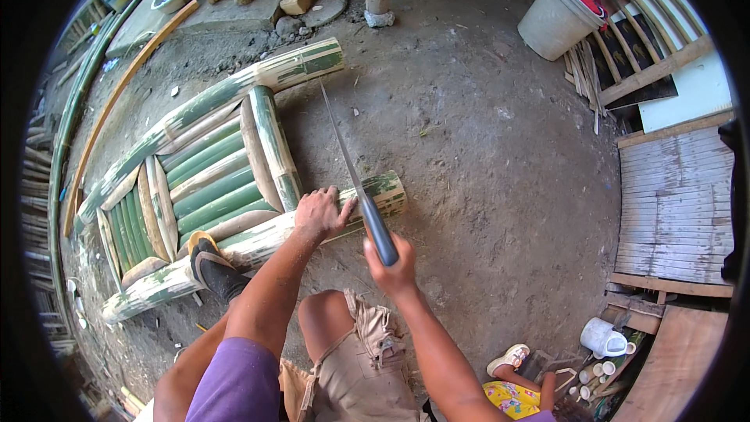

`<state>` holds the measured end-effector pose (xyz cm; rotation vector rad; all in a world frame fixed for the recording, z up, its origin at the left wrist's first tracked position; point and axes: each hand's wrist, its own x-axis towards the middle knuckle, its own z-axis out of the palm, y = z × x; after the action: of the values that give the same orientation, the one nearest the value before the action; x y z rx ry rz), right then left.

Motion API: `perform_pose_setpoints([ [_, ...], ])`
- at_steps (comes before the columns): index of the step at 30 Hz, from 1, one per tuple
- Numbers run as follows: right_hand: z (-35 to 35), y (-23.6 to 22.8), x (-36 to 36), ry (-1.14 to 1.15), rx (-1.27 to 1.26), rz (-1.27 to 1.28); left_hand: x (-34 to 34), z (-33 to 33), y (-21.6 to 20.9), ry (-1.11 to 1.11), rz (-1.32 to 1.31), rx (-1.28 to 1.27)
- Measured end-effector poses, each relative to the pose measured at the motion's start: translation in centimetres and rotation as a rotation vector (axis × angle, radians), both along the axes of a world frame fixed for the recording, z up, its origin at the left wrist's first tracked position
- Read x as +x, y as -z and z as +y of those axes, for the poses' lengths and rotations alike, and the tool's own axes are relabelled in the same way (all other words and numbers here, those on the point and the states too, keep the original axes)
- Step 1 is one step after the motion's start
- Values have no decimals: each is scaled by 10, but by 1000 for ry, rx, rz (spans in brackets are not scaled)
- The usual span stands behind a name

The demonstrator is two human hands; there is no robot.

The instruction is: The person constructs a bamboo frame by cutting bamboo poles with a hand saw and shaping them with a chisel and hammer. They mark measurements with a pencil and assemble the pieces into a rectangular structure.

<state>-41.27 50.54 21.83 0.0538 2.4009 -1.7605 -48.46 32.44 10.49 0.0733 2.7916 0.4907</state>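
The left hand lies flat, fingers spread, on the near bamboo pole, pressing it down close to its right end. The right hand is closed around the dark handle of a long knife. Its thin blade runs up and away from the person, crossing the pole just right of the left hand and pointing toward the far pole.

The near pole lies on the dirt floor, running from lower left to right, green with pale scraped patches. A foot in a dark sandal rests on it, left of the hands. Between the near and far poles lie split bamboo slats, side by side, with one upright piece closing the right side, so the whole forms a rough frame.

At far right stands a grey bucket with red cloth in it, beside a wooden rack. A slatted panel lies at right. Near right, a white jug sits among short bamboo cups. A small person in yellow clothing sits at the near edge. Long bamboo stems curve along the left.
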Motion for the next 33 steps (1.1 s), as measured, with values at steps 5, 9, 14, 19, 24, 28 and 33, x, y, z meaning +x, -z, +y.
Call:
perform_pose_setpoints([
  [5, 43, -67, 86, -7, 77, -30, -3, -1, 2, -2, 29, 22],
  [9, 16, -6, 28, -2, 13, 18, -1, 0, 8, 12, 2, 8],
  [14, 4, 66, -5, 24, 37, 53, -34, -31, 13, 96, -244, 78],
  [19, 7, 35, 6, 27, 49, 13, -142, -119, 19, 53, 440, -105],
  [24, 1, 10, -9, 40, 63, -64, -255, -168, 17, -74, 600, -237],
  [28, 9, 14, -6, 57, 114, -88, -338, -188, 8, -168, -30, -130],
  [33, 14, 12, -4, 11, 225, -89, -379, -211, 20, -63, -198, -94],
])
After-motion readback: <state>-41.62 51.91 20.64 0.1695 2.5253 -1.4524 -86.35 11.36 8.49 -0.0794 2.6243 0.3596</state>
